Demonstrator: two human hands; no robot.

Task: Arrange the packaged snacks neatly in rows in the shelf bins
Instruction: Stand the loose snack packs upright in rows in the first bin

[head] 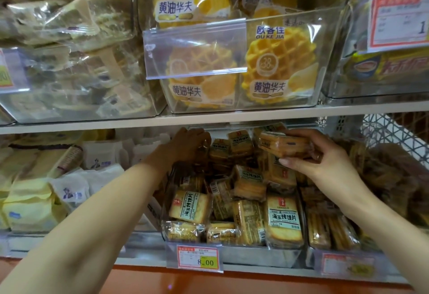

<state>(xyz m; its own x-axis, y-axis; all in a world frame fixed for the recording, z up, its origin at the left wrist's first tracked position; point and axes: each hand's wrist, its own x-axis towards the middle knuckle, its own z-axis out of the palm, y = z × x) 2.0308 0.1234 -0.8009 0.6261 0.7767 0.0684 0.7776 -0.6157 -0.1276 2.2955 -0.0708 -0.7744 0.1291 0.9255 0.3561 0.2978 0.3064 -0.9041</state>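
A clear bin (255,255) on the lower shelf holds several packs of toasted bun slices (284,219), lying jumbled at mixed angles. My right hand (325,156) grips one such pack (282,144) by its side, raised above the back right of the bin. My left hand (185,142) reaches deep into the bin's back left, fingers resting on packs there (219,149); its fingertips are partly hidden, and whether they hold anything is unclear.
The shelf board (232,114) above hangs close over both hands. Waffle packs (278,61) fill the bin overhead. White and yellow packs (69,191) lie left, stick snacks (329,228) right. A price tag (197,259) hangs in front, and a white wire basket (390,131) is far right.
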